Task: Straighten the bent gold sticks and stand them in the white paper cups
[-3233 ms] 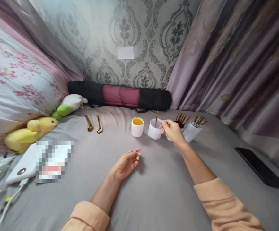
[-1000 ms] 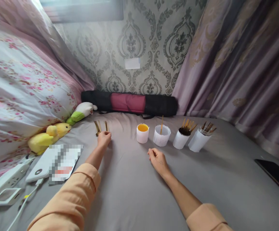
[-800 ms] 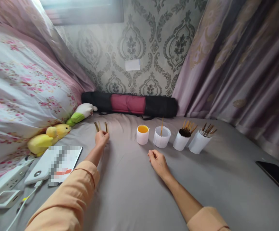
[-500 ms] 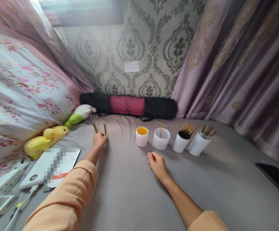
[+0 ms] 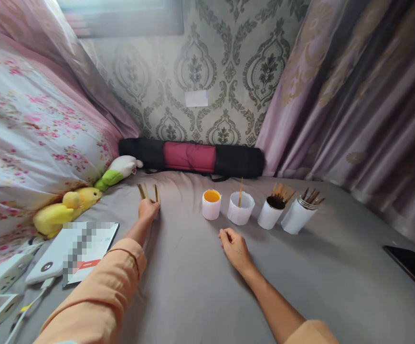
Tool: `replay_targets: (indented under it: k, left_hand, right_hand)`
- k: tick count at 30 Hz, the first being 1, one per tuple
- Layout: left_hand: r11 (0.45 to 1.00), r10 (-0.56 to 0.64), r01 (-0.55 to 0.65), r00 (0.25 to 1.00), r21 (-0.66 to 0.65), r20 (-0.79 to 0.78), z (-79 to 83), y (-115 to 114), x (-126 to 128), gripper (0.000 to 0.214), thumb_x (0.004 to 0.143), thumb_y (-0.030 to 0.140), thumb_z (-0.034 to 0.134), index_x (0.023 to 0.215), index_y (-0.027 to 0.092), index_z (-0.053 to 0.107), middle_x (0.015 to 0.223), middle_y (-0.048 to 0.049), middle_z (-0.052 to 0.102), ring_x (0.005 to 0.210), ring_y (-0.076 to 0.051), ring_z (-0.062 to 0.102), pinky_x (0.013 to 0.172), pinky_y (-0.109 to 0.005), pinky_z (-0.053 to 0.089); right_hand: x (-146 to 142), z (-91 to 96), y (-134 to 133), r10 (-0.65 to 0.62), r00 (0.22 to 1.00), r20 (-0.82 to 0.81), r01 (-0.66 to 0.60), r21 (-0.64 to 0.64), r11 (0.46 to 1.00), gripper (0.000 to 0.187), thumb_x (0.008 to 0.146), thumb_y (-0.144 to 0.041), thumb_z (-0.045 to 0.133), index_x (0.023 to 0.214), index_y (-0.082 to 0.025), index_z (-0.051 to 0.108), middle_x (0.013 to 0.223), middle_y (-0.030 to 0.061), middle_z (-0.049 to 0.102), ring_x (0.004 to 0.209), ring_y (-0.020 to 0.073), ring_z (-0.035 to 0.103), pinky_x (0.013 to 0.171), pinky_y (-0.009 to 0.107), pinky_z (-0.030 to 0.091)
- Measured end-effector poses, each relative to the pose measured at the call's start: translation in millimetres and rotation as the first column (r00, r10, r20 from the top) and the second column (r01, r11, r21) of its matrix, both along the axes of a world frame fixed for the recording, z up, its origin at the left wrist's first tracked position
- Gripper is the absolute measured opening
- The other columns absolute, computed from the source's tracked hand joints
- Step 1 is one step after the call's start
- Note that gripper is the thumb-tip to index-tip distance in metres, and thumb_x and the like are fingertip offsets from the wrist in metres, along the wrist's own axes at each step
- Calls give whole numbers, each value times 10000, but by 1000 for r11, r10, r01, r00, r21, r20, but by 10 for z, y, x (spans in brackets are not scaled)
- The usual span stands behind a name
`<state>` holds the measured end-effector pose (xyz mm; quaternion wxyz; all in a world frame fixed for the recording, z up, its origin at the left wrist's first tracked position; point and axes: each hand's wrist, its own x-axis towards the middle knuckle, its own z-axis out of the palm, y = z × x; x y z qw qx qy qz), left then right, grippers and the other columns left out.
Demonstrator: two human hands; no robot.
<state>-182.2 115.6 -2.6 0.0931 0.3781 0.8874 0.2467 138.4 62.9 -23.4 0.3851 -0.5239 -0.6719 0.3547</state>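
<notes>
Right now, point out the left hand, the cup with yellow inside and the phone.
Left hand (image 5: 148, 209), head view, back of hand.
Cup with yellow inside (image 5: 210, 210), head view, white wall.
Phone (image 5: 413, 265), head view, screen.

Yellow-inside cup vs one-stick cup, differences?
Inside: the yellow-inside cup shows yellow and no stick; the one-stick cup looks pale, with a single stick in it.
Width: the one-stick cup looks wider than the yellow-inside cup.
Shared: both are white outside and upright on the sheet.
</notes>
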Motion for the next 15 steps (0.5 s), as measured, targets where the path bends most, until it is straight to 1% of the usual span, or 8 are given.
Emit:
replay_targets:
  k: [7,11,15]
  left_hand:
    - [1000,26,-25,999,10,-36,28,-17,77,262,703,268,481,769,113,682,803,-168,670,820,-276,613,627,-293,427]
    - [1000,11,-8,996,29,-83,36,-54,147,285,731,261,444,798,113,679,817,-172,662,846,-273,603,659,-295,424]
    - [999,-20,26,990,40,-140,3,-112,259,334,765,282,411,863,100,673,872,-188,641,886,-274,587,704,-302,421]
  right_hand:
    - [3,-10,2,7,1000,11,-8,25,1000,363,812,-452,386,681,-175,580,513,-8,525,467,112,454,463,205,324]
    - [3,-7,2,5,1000,15,-5,28,1000,372,809,-459,385,676,-176,585,509,-3,532,466,115,458,459,208,323]
    - [1,-16,11,6,1000,20,-6,20,1000,376,806,-468,390,673,-178,589,503,-2,542,459,118,465,462,211,323]
